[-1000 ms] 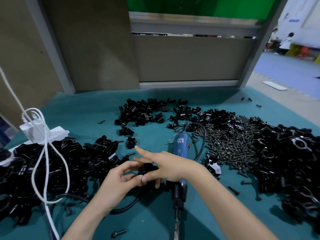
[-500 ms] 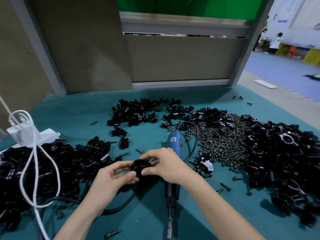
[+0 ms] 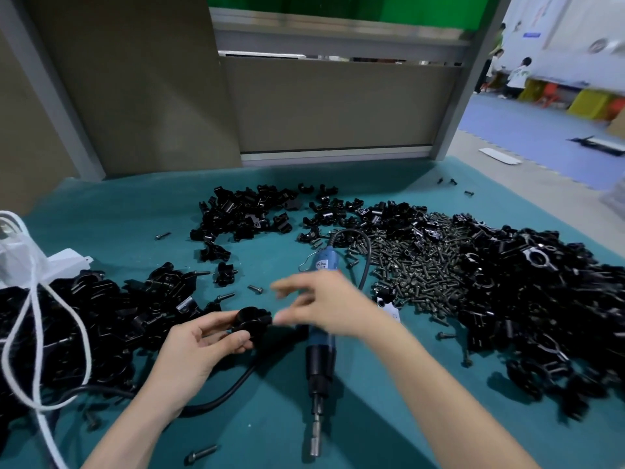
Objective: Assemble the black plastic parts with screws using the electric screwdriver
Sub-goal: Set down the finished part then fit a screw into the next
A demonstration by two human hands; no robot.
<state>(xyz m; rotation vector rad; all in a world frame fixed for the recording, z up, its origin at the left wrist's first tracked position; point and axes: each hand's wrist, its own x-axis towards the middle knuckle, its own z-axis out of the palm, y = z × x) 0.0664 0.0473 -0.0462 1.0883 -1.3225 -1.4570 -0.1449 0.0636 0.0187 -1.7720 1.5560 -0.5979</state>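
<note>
My left hand (image 3: 199, 346) pinches a round black plastic part (image 3: 252, 321) between thumb and fingers, just above the teal table (image 3: 135, 231). My right hand (image 3: 324, 306) hovers to the right of that part, blurred, fingers spread and holding nothing. Under my right hand lies the blue electric screwdriver (image 3: 321, 350), bit pointing toward me, cable looping off at the far end. A heap of dark screws (image 3: 416, 265) lies to the right of it.
Piles of black plastic parts lie at the left (image 3: 84, 319), the far middle (image 3: 243, 211) and the right (image 3: 541, 299). A white cord and adapter (image 3: 33, 265) sit at the left edge. Loose screws (image 3: 201, 453) are scattered near me. Partition panels (image 3: 338, 103) stand behind the table.
My right hand has let go of the black part and lifted off to the right with fingers spread. The left hand keeps hold of the part.
</note>
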